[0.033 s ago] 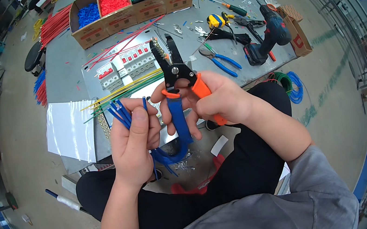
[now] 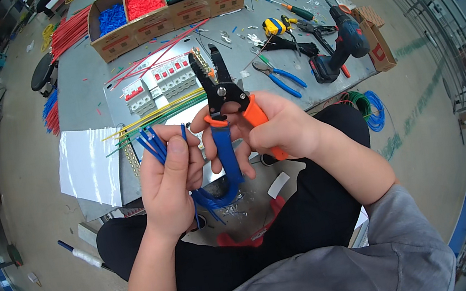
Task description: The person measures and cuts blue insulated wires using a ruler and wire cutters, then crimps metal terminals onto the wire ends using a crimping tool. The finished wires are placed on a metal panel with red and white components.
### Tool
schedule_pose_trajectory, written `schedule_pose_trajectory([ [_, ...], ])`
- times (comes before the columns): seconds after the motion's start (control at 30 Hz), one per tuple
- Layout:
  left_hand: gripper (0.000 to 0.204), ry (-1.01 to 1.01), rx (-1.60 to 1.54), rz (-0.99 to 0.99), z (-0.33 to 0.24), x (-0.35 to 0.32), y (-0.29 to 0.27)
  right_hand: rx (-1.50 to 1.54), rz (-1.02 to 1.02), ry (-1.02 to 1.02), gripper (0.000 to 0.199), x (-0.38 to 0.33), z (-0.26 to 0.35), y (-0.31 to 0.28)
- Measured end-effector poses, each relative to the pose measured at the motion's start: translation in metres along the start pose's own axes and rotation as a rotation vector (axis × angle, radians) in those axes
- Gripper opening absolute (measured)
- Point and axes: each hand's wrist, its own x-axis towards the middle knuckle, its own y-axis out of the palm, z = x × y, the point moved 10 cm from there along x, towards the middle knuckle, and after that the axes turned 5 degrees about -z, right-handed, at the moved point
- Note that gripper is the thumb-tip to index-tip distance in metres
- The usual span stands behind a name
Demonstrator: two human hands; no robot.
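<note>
My left hand [image 2: 168,181] is closed round a bundle of blue wires [image 2: 153,146], their cut ends sticking up past the fingers. One wire stands apart from the others beside my thumb tip. Below the hand the wires curve in a U and rise in front of my right fingers. My right hand [image 2: 275,124] grips a wire stripper [image 2: 222,90] with black jaws and orange handles. Its jaws point away from me and are spread, with nothing visible between them. The wire ends lie left of the tool, apart from the jaws.
On the grey table [image 2: 81,104] lies a plate with a row of circuit breakers [image 2: 172,73]. Boxes of coloured sleeves [image 2: 147,23] stand behind. Blue-handled pliers [image 2: 283,77], a cordless drill [image 2: 344,43] and a tape measure [image 2: 276,26] are at right. Yellow and green wires [image 2: 180,111] lie near my hands.
</note>
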Motion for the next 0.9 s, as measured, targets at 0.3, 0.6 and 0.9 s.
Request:
schedule_pose_trajectory([
  [0.3,0.021,0.050,-0.006,-0.063,-0.005,0.000,-0.007,0.059,-0.014,-0.015,0.058,-0.002,0.003,0.010],
  [0.6,0.022,0.043,0.023,-0.090,-0.009,0.000,-0.011,-0.201,-0.133,0.171,0.059,-0.002,-0.018,-0.007],
  [0.9,0.023,0.073,-0.018,-0.176,-0.023,-0.002,-0.037,0.060,-0.237,-0.084,0.072,-0.011,0.033,-0.054],
])
